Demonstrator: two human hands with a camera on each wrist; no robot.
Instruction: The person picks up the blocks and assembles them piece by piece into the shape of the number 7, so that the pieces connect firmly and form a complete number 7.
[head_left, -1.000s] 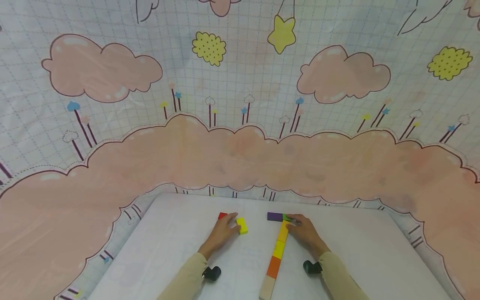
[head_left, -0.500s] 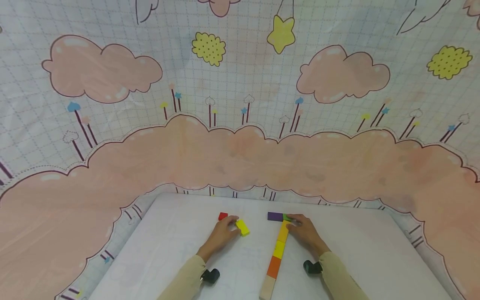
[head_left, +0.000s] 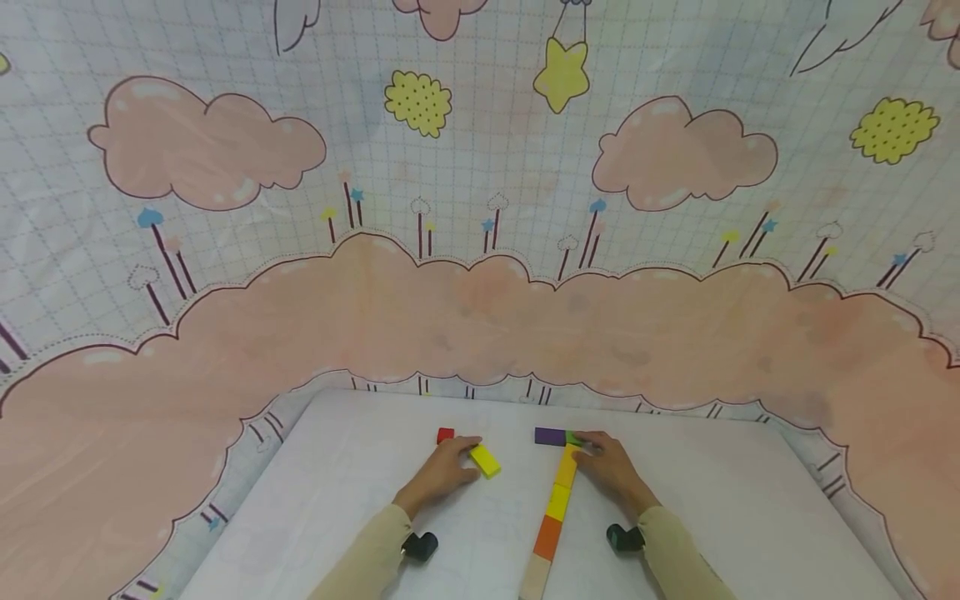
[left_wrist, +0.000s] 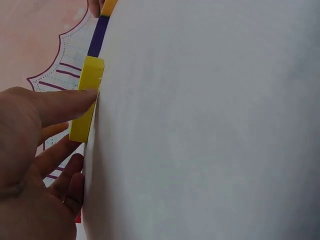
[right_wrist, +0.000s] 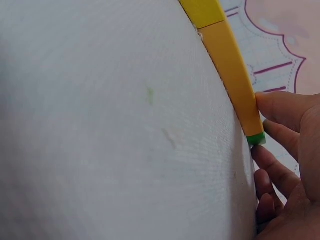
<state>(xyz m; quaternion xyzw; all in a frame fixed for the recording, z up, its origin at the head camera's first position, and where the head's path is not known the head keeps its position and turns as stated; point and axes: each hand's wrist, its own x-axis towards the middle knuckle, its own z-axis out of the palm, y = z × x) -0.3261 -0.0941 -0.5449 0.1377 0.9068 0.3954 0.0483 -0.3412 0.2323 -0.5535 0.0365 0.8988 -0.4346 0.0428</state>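
Note:
A yellow block [head_left: 485,460] lies slanted on the white table, with the left hand [head_left: 442,475] at its left end. Thumb and fingers of that hand hold it from opposite sides, as the left wrist view shows. The right hand [head_left: 611,467] is at the far end of a row of blocks. Its thumb touches the orange-yellow block [right_wrist: 230,75], and its fingers hold the green block [right_wrist: 256,138], mostly hidden. A purple block [head_left: 550,437] lies against the green one, across the row's far end. Just behind the left hand is a red block [head_left: 446,435], partly covered.
Nearer along the row come a second yellow block [head_left: 558,503], an orange block [head_left: 547,538] and a plain wood-coloured block [head_left: 535,577]. The white tabletop [head_left: 315,500] ends at a patterned cloth backdrop [head_left: 480,325]. Dark wrist cameras show beneath both sleeves.
The yellow block by the left hand has turned, its near end swinging right and closer. The left hand has shifted slightly with it. The right hand and the row have stayed in place.

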